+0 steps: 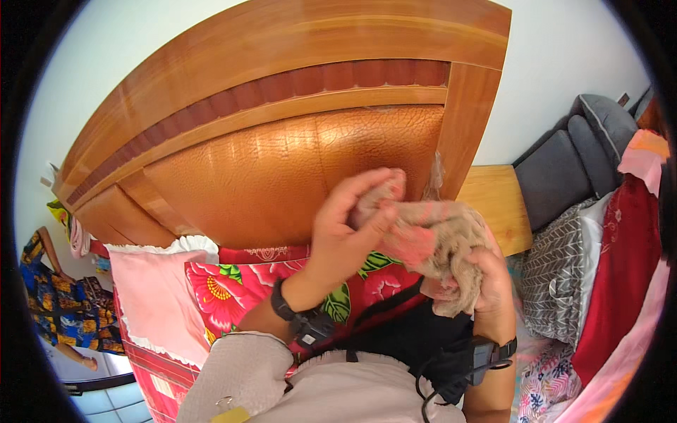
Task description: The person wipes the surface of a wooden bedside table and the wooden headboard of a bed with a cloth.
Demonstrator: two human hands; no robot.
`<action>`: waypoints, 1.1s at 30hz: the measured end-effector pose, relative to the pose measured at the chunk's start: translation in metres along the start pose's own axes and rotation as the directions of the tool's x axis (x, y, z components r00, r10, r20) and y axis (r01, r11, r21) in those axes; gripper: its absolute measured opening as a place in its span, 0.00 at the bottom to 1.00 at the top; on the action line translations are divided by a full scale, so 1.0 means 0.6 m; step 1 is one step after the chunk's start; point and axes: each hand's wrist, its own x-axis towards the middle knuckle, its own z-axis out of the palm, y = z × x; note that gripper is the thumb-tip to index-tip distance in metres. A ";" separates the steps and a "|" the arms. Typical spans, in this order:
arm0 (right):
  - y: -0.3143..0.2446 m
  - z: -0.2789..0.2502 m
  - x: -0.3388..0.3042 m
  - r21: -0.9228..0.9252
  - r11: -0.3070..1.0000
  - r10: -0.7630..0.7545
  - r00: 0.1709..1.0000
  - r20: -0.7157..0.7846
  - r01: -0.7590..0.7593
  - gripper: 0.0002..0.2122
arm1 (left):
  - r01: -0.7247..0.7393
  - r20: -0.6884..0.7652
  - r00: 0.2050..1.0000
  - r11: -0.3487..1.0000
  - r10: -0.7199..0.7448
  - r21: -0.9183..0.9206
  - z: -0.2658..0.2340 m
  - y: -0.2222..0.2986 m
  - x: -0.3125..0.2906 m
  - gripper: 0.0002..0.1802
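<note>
A crumpled tan and pinkish-red cloth (451, 236) is held up between my two hands, in front of the headboard. My left hand (352, 225) is closed around its left end, with the fingers curled. Lower on the bunched part, my right hand (492, 278) grips the right side of the cloth; some of its fingers are hidden behind the folds. Just below my hands, a red floral pillow (226, 289) lies at the head of the bed.
The wooden headboard (310, 151) has a shiny brown padded panel. A pink ruffled pillow (151, 296) lies to the left, near a person in patterned clothing (60, 303). On the right are a wooden surface (496, 201), dark grey cushioned seat (560, 166) and piled bedding (553, 278).
</note>
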 end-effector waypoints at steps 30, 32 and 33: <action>0.189 0.415 0.089 -0.187 0.809 0.540 0.576 0.614 -0.558 0.34 | -0.148 -0.433 0.636 0.651 0.639 0.744 -0.501 0.108 0.018 0.13; 0.201 0.430 0.105 -0.199 0.792 0.565 0.570 0.597 -0.577 0.37 | -0.086 -0.379 0.733 0.630 0.564 0.772 -0.545 0.110 0.030 0.15; 0.207 0.455 0.105 -0.229 0.863 0.494 0.656 0.570 -0.451 0.35 | -0.154 -0.355 0.743 0.661 0.568 0.734 -0.571 0.103 0.039 0.17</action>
